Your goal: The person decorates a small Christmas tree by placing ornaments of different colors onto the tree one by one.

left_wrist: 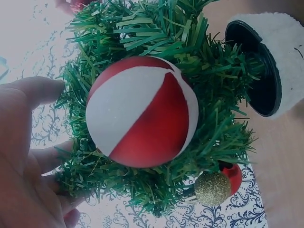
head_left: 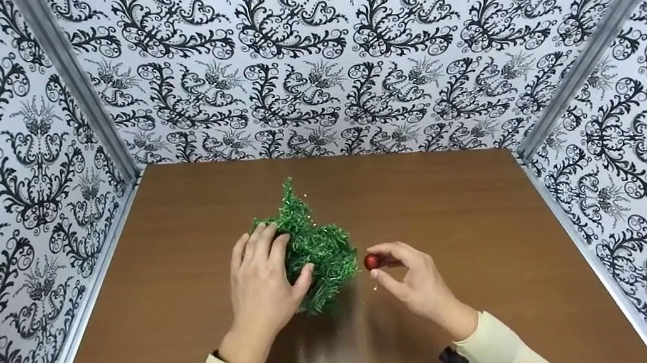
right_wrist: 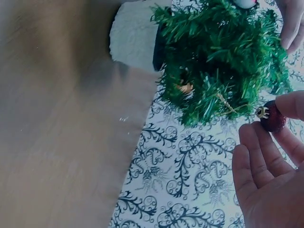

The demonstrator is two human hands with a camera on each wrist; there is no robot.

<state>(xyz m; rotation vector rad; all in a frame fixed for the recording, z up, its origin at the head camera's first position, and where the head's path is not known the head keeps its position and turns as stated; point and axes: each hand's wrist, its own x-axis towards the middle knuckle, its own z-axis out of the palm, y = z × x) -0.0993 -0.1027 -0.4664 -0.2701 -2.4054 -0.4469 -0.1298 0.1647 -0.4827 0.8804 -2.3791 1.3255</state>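
Observation:
A small artificial Christmas tree (head_left: 317, 252) stands near the middle of the table. My left hand (head_left: 261, 279) holds its left side, thumb and fingers around the branches. To the right of the tree, my right hand (head_left: 416, 276) pinches a small red glitter bauble (head_left: 371, 261) between thumb and fingers. The bauble's gold cap (right_wrist: 261, 112) and thin gold string (right_wrist: 225, 103) point toward the branches in the right wrist view. A large red and white bauble (left_wrist: 142, 111) hangs on the tree, and a gold glitter bauble (left_wrist: 213, 188) beside a red one (left_wrist: 232, 176) shows lower down.
The tree's base is a fuzzy white pot (right_wrist: 135, 35) with a black inner rim. Brown wooden tabletop (head_left: 461, 213) lies all around. Patterned black-and-white panels (head_left: 305, 51) with metal posts (head_left: 595, 42) enclose the back and sides.

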